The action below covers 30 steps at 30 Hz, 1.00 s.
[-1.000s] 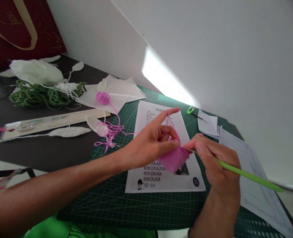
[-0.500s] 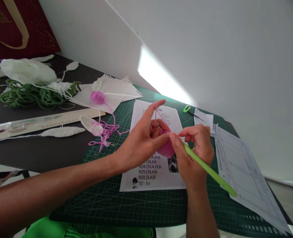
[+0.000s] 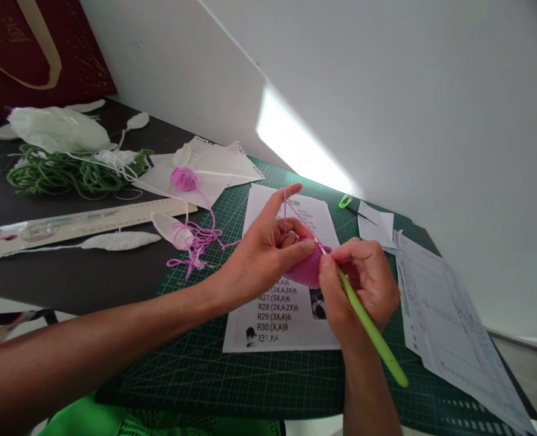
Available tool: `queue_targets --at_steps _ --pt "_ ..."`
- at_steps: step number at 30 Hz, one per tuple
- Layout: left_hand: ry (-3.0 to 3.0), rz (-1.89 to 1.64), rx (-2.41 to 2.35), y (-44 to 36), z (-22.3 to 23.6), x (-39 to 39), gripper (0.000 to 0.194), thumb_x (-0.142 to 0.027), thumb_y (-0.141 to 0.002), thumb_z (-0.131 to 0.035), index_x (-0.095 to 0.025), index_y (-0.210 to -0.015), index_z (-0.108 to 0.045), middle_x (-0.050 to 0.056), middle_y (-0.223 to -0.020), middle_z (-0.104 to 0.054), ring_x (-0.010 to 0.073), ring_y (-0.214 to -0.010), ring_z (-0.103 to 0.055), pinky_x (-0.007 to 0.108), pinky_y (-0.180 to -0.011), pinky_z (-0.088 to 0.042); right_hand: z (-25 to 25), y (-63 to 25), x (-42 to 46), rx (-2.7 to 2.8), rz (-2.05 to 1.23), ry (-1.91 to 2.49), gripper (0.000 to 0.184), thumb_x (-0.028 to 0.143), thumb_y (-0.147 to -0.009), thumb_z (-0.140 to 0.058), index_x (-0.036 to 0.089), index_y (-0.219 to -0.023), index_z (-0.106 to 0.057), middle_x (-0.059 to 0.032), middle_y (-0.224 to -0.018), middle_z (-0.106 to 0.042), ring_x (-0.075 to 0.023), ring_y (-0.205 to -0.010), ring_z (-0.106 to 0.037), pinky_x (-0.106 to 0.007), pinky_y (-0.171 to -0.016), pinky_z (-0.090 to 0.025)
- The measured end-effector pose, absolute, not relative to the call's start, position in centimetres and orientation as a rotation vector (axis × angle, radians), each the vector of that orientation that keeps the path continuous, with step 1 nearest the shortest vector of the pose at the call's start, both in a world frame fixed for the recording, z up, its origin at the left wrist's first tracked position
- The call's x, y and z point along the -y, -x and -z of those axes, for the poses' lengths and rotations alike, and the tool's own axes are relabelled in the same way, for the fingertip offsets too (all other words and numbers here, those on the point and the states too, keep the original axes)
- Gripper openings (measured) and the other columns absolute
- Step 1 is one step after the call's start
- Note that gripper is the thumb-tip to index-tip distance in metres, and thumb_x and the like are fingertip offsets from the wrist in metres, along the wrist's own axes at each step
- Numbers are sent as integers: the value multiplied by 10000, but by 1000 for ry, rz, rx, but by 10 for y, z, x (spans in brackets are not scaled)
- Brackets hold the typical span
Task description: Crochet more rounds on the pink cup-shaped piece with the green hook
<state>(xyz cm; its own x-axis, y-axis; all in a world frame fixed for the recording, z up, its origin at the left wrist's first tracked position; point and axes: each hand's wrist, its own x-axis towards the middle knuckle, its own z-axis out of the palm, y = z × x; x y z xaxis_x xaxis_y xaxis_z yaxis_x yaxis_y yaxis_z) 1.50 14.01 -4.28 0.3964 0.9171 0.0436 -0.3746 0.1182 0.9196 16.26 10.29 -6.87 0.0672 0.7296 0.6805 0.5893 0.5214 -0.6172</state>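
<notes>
On the green cutting mat (image 3: 272, 387) lies a crochet pattern (image 3: 277, 321); over it, the left hand (image 3: 268, 254) pinches pink crochet-work (image 3: 305, 272), and the right hand (image 3: 363, 284), at its four o'clock, grips the crochet hook (image 3: 372, 327) (yarn ball (image 3: 184, 178) at ten). A stitch seems under way; the next pull calls for even tension.

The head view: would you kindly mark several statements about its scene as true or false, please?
1. The right hand holds the green-handled hook. True.
2. The left hand is empty. False: the left hand holds the pink crocheted piece.
3. The printed sheet lies on the green cutting mat. True.
4. The pink yarn ball sits on the printed sheet. False: the pink yarn ball rests on white paper.
5. Green yarn lies on the dark table. True.
</notes>
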Motion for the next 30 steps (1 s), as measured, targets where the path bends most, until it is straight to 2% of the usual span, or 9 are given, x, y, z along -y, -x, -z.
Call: queue_targets --at_steps 5,11,19,25,30 --pt "-1003 -1029 -633 -16 43 -141 771 -110 -824 -670 -201 -1483 -280 -17 -773 -591 76 -585 -440 227 -565 -373 70 -159 -105 1626 57 1191 135 124 -859 -603 193 -785 -514 75 -662 -495 -38 -534 -450 -171 -504 -398" --pt "-891 -1001 -628 -17 43 -141 754 -125 -807 -705 -201 -1452 -323 -23 -790 -593 94 -652 -513 231 -606 -380 76 -152 -107 1631 265 1137 195 56 -820 -633 194 -791 -499 72 -675 -495 -51 -591 -465 -182 -540 -402" --pt "-688 -908 -554 -11 41 -146 713 -56 -779 -713 -154 -1413 -402 -20 -771 -633 96 -691 -558 223 -687 -392 70 -149 -107 1470 51 951 186 34 -794 -637 197 -835 -558 58 -669 -539 -74 -594 -491 -218 -527 -405" --pt "-662 -900 -534 -8 41 -148 704 -43 -781 -705 -157 -1413 -415 -26 -766 -639 93 -691 -559 223 -700 -387 64 -151 -105 1391 -29 1021 136 148 -782 -707 215 -773 -589 36 -650 -569 -108 -591 -538 -245 -476 -408" --pt "-675 -898 -517 -7 40 -148 714 -46 -792 -699 -155 -1429 -396 -28 -770 -635 89 -681 -547 226 -704 -383 65 -158 -102 1378 52 1060 56 187 -794 -709 204 -819 -662 31 -661 -628 -100 -543 -571 -240 -451 -433"
